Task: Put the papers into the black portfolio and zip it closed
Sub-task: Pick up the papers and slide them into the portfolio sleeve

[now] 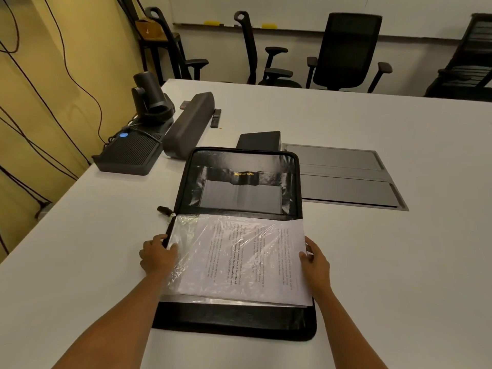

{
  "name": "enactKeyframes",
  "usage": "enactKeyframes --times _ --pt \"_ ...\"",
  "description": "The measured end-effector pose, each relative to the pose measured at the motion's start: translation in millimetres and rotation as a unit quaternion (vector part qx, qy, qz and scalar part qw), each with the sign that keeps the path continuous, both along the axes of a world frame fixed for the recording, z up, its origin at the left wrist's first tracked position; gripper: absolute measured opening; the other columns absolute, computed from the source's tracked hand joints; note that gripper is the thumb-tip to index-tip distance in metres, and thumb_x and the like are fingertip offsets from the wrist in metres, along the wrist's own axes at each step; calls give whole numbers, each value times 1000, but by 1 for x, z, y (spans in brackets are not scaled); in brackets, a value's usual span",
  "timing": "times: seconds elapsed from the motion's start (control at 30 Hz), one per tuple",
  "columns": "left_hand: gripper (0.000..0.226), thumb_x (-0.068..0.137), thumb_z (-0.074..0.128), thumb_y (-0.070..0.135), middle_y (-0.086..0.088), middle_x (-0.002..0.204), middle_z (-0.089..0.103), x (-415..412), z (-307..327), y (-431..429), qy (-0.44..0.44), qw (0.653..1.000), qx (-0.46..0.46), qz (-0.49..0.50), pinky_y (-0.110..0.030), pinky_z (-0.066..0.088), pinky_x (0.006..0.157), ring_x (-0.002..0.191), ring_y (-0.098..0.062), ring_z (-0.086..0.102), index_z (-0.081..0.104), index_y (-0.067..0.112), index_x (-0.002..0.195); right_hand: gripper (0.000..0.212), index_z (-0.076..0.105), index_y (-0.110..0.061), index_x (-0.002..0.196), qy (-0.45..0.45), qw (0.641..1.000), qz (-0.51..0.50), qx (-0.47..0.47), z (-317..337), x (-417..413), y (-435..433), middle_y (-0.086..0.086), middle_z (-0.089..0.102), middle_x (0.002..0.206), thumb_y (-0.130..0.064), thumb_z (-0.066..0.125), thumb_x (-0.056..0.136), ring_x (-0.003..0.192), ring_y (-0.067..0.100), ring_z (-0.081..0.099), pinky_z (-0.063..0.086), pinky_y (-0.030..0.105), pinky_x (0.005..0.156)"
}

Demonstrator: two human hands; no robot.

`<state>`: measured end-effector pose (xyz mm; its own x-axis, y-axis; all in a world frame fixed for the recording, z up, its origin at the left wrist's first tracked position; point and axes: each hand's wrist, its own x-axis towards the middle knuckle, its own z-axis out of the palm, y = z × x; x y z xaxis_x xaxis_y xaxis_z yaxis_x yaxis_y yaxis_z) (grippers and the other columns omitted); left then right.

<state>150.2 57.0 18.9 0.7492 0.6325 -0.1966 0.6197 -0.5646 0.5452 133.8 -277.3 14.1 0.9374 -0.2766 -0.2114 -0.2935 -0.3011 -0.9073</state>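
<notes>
The black portfolio [239,323] lies open flat on the white table, its far half showing a pocket with gold lettering. A stack of printed papers [247,259] rests on the near half, partly under a crinkled clear plastic sleeve. My left hand [157,255] grips the left edge of the portfolio and sleeve, thumb on top. At the right edge of the papers, my right hand [315,258] pinches the sheets, which stick out slightly past the portfolio's right side. The zipper pull [166,211] lies at the left by the spine.
A conference camera [149,99], a dark soundbar [189,123], a ribbed black box [130,155] and a small remote [215,118] stand at the far left. Grey cable-hatch lids [343,179] sit flush in the table right of the portfolio. Office chairs [346,51] line the far edge.
</notes>
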Motion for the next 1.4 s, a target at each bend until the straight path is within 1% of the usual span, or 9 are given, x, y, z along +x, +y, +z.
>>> enactKeyframes --times 0.13,0.43,0.57,0.7,0.77,0.9,0.97,1.2,1.4 --pt "46 86 66 23 -20 132 47 -2 -5 2 -14 1000 -26 1 -51 38 99 120 -40 44 53 12 129 40 43 -15 135 14 1000 27 5 0 3 -2 7 55 123 -14 48 95 104 19 55 46 37 93" --pt "50 86 63 28 -18 137 44 -4 -15 1 -16 1000 -23 11 -52 33 105 125 -37 40 50 15 133 40 43 -20 130 46 998 52 11 0 9 -9 11 58 123 -13 55 92 99 19 57 50 40 90" --pt "64 83 64 45 -17 142 39 -5 -20 -2 -7 1000 -16 1 -53 28 108 130 -38 35 44 15 136 49 36 -17 136 62 995 63 34 -1 8 3 11 53 129 -13 56 91 108 23 56 48 41 94" --pt "70 81 67 45 -16 143 35 -5 -22 -2 8 1000 0 -23 -52 27 109 131 -37 34 39 16 139 55 31 -17 139 57 994 60 68 -5 6 8 11 50 133 -11 57 90 116 29 54 48 47 99" --pt "70 82 66 44 -16 144 35 -5 -22 0 14 1000 -2 -24 -51 27 109 131 -36 34 38 17 140 55 32 -20 136 73 991 59 94 -7 6 2 11 53 129 -10 58 89 112 28 57 52 46 92" --pt "66 84 64 45 -15 145 35 -5 -22 0 8 1000 -6 -16 -51 27 109 131 -35 34 39 18 139 53 35 -25 130 101 983 85 127 -2 9 -10 5 63 109 -8 61 87 94 21 65 58 29 65" --pt "66 84 63 45 -14 145 34 -5 -23 0 10 1000 -9 -16 -51 26 109 132 -35 33 38 19 140 52 35 -25 128 104 982 97 122 0 12 -10 2 62 105 -7 61 87 93 20 65 57 25 61" --pt "70 84 62 46 -12 146 29 -2 -28 0 36 999 -3 -25 -49 25 110 133 -33 29 32 20 142 48 34 -30 120 91 983 120 107 -2 16 7 -1 55 109 -9 62 87 94 15 61 56 24 68" --pt "75 82 62 51 -12 146 29 0 -35 3 53 998 17 -39 -49 26 109 132 -32 30 29 20 142 54 30 -25 131 92 983 125 96 -3 19 24 8 54 122 -8 59 88 109 27 57 51 46 92"
